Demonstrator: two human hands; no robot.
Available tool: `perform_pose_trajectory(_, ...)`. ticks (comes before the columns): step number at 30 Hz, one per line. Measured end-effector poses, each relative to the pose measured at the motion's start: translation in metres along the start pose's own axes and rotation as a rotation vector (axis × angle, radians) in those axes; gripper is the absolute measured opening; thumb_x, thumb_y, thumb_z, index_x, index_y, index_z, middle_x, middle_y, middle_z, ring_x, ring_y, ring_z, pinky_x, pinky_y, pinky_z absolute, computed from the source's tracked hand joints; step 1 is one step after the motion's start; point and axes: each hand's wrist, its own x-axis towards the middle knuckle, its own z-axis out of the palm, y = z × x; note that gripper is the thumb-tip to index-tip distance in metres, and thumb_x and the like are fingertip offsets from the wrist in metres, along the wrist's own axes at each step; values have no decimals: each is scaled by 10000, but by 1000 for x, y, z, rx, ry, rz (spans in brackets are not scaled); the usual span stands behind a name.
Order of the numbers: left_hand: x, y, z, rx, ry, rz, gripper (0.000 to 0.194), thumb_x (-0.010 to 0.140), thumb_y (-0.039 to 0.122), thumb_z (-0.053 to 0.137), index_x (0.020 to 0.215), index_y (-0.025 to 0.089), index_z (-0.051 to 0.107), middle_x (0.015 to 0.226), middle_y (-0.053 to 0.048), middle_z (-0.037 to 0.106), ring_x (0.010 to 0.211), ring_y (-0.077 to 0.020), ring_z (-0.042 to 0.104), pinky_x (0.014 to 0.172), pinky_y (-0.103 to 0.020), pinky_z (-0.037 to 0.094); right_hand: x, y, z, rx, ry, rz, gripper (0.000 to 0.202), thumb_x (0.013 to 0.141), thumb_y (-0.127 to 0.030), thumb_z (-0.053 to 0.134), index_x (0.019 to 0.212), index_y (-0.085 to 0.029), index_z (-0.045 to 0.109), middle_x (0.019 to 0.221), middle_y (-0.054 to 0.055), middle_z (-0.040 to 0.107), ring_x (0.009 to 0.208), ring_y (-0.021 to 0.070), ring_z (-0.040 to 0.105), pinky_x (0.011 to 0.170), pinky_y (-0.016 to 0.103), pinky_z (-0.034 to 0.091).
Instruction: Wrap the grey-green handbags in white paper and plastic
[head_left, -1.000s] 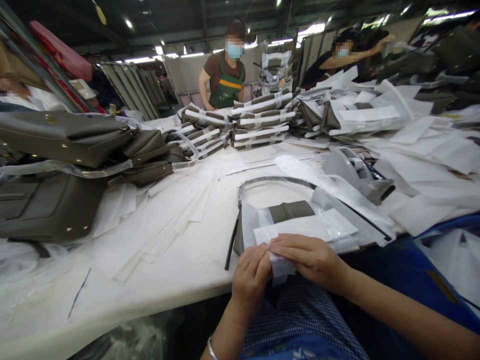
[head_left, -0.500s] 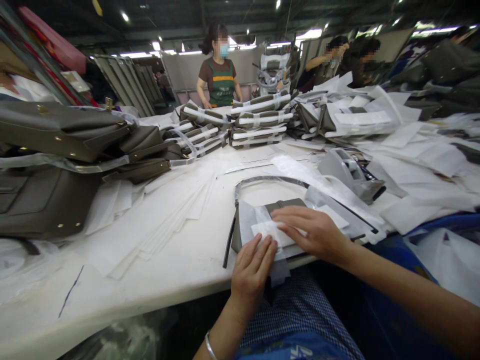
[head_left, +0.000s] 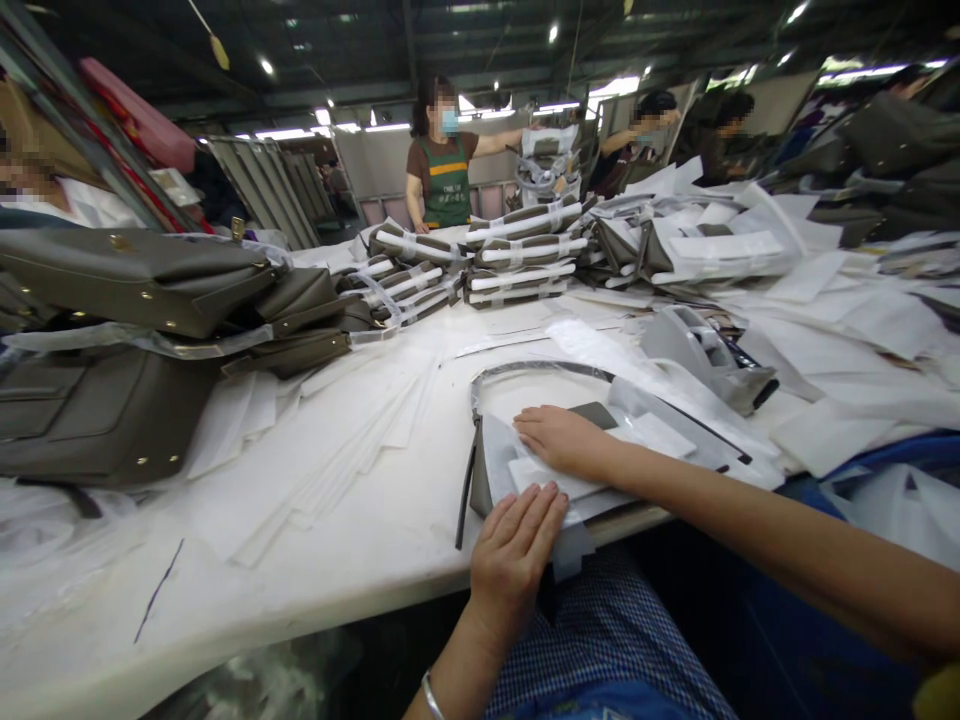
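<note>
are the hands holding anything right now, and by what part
Nothing is gripped. Both hands lie flat on the white wrapping paper over the grey bag: the left hand at its near edge, the right hand pressing on top.

A person's left hand (head_left: 517, 545) and right hand (head_left: 559, 440) are pressing flat, fingers spread and gripping nothing, on a white wrapping sheet (head_left: 540, 478) covering a grey-olive bag (head_left: 592, 413) at the near edge of the white surface (head_left: 360, 530). The bag's dark strap (head_left: 525, 368) is arcing toward 12 o'clock. A grey tape dispenser (head_left: 709, 355) is sitting at 2 o'clock, unwrapped bags (head_left: 135, 350) are piling up at 10 o'clock, and wrapped bags (head_left: 517, 255) are stacking at 12 o'clock before a worker in a green apron (head_left: 446, 170).
</note>
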Motion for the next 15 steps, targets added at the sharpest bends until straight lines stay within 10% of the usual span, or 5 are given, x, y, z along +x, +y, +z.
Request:
perform_pose_trajectory(12,-2,1,-1,-35,-37,-35,404,986,144,508,1387,190,532,1346,-39,636,1253,-196,590,1036,-365,483,-121,-33,-1,-4,258,-172,648,918,-445,627,1477,-177,440,1430,145,557,1380,274,459,1170,516,357)
perform_pose_trajectory(15,-1,1,-1,-55,-38,-46,409,979,140,516,1386,179,530,1337,-51,645,1258,-199,585,1040,-371,478,-128,-34,11,2,401,-212,570,925,-306,639,1458,-223,453,1377,117,611,1300,223,550,1158,492,378)
